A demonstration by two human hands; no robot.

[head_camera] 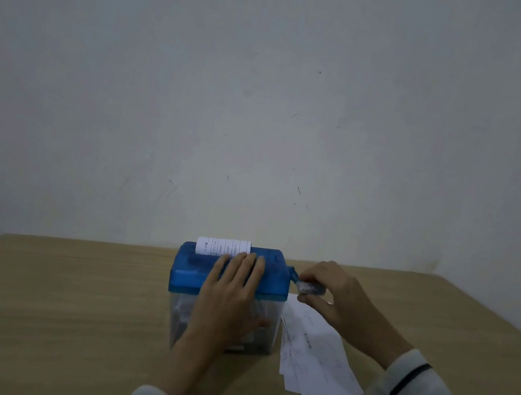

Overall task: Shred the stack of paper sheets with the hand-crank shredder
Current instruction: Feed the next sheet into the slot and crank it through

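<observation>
A hand-crank shredder with a blue lid (194, 271) and a clear bin (177, 313) stands on the wooden table (58, 308). A printed paper sheet (223, 247) sticks up from the slot at the lid's far edge. My left hand (231, 293) lies flat on the lid with straight fingers, pressing it down. My right hand (327, 292) pinches the grey crank knob (310, 288) on the shredder's right side. A loose stack of paper sheets (317, 360) lies on the table right of the bin. Paper shreds show dimly inside the bin.
A plain pale wall (270, 94) rises just behind the table. The table's far edge runs behind the shredder, and its right corner sits at the far right.
</observation>
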